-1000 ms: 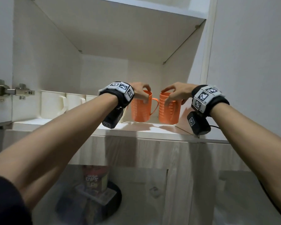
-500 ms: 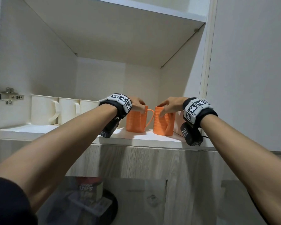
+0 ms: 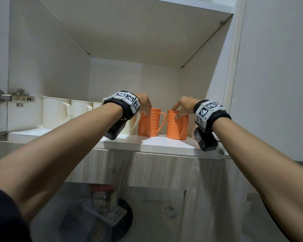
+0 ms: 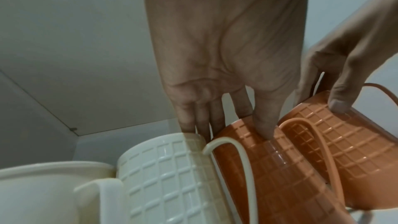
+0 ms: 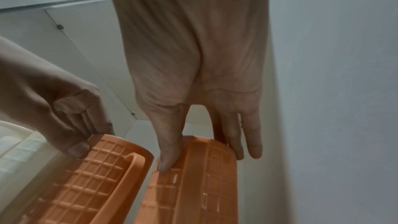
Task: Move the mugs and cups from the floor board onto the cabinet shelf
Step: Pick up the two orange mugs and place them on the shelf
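Two orange mugs stand upright on the white shelf (image 3: 147,143), each under one hand. The left hand (image 3: 144,103) grips the rim of the left mug (image 3: 148,124): the thumb (image 4: 266,125) presses the outer ribbed wall, and the other fingers (image 4: 202,117) reach down past the rim on the far side. This mug's handle (image 3: 162,122) points toward the right hand. The right hand (image 3: 184,107) grips the rim of the right mug (image 3: 173,127) the same way, thumb (image 5: 167,156) on the outer wall and fingers (image 5: 249,142) over the rim on the side by the cabinet wall (image 5: 333,91). The two mugs stand just beside each other, the left mug's handle filling the gap; whether they touch cannot be told.

On the outer side of the left hand, a ribbed cream mug (image 4: 172,176) stands against the left orange mug, with its handle (image 4: 237,156) lying across the orange wall. Beyond it, farther from the hands, plain cream mugs (image 3: 54,112) continue the row along the shelf. A hinge (image 3: 10,98) sits on the cabinet side beyond them. Both wrists wear black bands with marker tags (image 3: 128,98).
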A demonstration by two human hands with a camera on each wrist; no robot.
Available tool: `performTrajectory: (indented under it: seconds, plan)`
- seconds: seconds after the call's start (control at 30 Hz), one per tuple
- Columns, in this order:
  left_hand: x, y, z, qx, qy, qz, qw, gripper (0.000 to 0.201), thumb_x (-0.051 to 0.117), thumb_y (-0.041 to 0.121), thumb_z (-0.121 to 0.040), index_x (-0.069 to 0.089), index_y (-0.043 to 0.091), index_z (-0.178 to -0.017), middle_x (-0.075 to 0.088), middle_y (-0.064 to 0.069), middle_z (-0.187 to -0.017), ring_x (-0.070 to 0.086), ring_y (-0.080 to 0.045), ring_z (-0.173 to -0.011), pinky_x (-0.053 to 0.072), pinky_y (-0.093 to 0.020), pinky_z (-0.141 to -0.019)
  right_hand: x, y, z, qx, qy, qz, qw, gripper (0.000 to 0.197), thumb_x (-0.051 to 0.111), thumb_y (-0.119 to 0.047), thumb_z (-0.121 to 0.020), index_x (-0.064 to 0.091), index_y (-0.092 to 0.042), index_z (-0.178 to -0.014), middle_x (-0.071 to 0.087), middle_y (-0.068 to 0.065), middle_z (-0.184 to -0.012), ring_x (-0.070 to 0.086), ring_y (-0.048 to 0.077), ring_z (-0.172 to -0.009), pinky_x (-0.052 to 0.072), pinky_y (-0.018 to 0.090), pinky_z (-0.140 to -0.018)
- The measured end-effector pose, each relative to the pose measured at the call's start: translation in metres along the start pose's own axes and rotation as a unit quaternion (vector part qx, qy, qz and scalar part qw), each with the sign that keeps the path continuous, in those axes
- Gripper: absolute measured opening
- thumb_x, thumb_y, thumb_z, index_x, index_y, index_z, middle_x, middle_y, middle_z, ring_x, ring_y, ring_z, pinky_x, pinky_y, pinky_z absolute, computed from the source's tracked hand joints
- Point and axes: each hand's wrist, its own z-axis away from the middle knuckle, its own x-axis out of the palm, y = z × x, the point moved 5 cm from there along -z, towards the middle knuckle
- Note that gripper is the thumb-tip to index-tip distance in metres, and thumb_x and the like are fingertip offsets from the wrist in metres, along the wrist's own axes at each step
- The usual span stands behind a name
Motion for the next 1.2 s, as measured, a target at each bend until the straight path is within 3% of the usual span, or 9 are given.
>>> performTrajectory:
  seconds: [0.13, 0.23, 0.33, 0.43, 0.57, 0.7, 0.8, 0.97, 1.2]
  plan:
    - [0.001, -0.004, -0.003, 0.001, 0.013, -0.01, 1.0, 0.03, 0.062, 0.028, -0.087, 0.071, 0.014, -0.112, 0.072, -0.01, -0.108, 0.062, -0.024, -0.09, 0.047, -0.029, -0.078, 0.004, -0.004, -0.008, -0.005, 0.001, -0.016, 1.0, 0.047, 0.07, -0.023, -0.084, 0.059, -0.029, -0.13, 0.062, 0.004, -0.127, 0.058, 0.022, -0.115, 0.039, 0.022, -0.082]
    - [0.002, -0.005, -0.003, -0.003, 0.026, -0.006, 1.0, 0.033, 0.061, 0.031, -0.089, 0.069, 0.015, -0.117, 0.07, -0.01, -0.112, 0.063, -0.029, -0.104, 0.045, -0.029, -0.079, 0.008, -0.007, -0.011, -0.023, -0.006, -0.035, 0.999, 0.046, 0.067, -0.021, -0.086, 0.059, -0.028, -0.131, 0.062, 0.005, -0.125, 0.059, 0.022, -0.11, 0.038, 0.022, -0.08]
    - [0.002, -0.008, -0.005, -0.002, 0.036, 0.01, 0.999, 0.035, 0.061, 0.032, -0.09, 0.069, 0.015, -0.119, 0.07, -0.011, -0.113, 0.063, -0.028, -0.105, 0.045, -0.028, -0.079, 0.01, -0.007, -0.012, -0.031, -0.021, -0.068, 0.997, 0.043, 0.064, -0.018, -0.088, 0.059, -0.028, -0.129, 0.063, 0.006, -0.122, 0.058, 0.02, -0.099, 0.041, 0.024, -0.081]
    - [0.003, -0.011, -0.006, -0.003, 0.045, 0.017, 0.999, 0.035, 0.061, 0.033, -0.09, 0.069, 0.017, -0.119, 0.07, -0.009, -0.115, 0.063, -0.028, -0.106, 0.046, -0.028, -0.08, 0.013, -0.008, -0.012, -0.037, -0.036, -0.095, 0.994, 0.04, 0.06, -0.013, -0.089, 0.061, -0.025, -0.126, 0.064, 0.007, -0.119, 0.061, 0.023, -0.11, 0.042, 0.024, -0.082]
    - [0.002, -0.013, -0.005, -0.003, 0.057, 0.021, 0.998, 0.036, 0.063, 0.034, -0.088, 0.068, 0.019, -0.121, 0.069, -0.008, -0.116, 0.063, -0.028, -0.106, 0.05, -0.033, -0.089, 0.013, -0.01, -0.013, -0.047, -0.045, -0.113, 0.991, 0.037, 0.058, -0.009, -0.087, 0.064, -0.022, -0.121, 0.066, 0.008, -0.116, 0.058, 0.018, -0.095, 0.043, 0.023, -0.067]
    - [0.002, -0.019, -0.005, -0.016, 0.062, 0.045, 0.997, 0.043, 0.065, 0.037, -0.085, 0.065, 0.021, -0.125, 0.068, -0.007, -0.118, 0.063, -0.027, -0.108, 0.05, -0.033, -0.093, 0.013, -0.009, -0.015, -0.039, -0.05, -0.112, 0.992, 0.036, 0.06, -0.011, -0.086, 0.064, -0.023, -0.12, 0.065, 0.007, -0.118, 0.059, 0.02, -0.101, 0.041, 0.025, -0.08]
    - [0.0, -0.025, -0.004, -0.03, 0.059, 0.069, 0.995, 0.05, 0.07, 0.039, -0.081, 0.061, 0.022, -0.128, 0.067, -0.005, -0.12, 0.062, -0.025, -0.11, 0.048, -0.031, -0.093, 0.009, -0.011, -0.016, -0.032, -0.02, -0.112, 0.993, 0.039, 0.065, -0.017, -0.084, 0.063, -0.025, -0.122, 0.062, 0.002, -0.113, 0.059, 0.021, -0.112, 0.04, 0.023, -0.082]
    - [-0.007, -0.033, 0.003, -0.045, 0.038, 0.088, 0.994, 0.06, 0.079, 0.037, -0.071, 0.061, 0.024, -0.127, 0.067, -0.003, -0.119, 0.063, -0.023, -0.109, 0.048, -0.033, -0.096, 0.005, -0.015, -0.016, -0.049, 0.008, -0.092, 0.994, 0.037, 0.066, -0.016, -0.083, 0.067, -0.029, -0.118, 0.06, -0.002, -0.105, 0.056, 0.016, -0.094, 0.041, 0.023, -0.077]
    - [-0.005, -0.031, 0.009, -0.029, 0.044, 0.048, 0.997, 0.043, 0.077, 0.024, -0.076, 0.069, 0.018, -0.118, 0.069, -0.006, -0.117, 0.063, -0.025, -0.108, 0.048, -0.029, -0.091, 0.006, -0.017, -0.013, -0.031, 0.041, -0.116, 0.992, 0.031, 0.07, -0.035, -0.082, 0.071, -0.022, -0.11, 0.065, 0.0, -0.102, 0.061, 0.019, -0.103, 0.047, 0.028, -0.086]
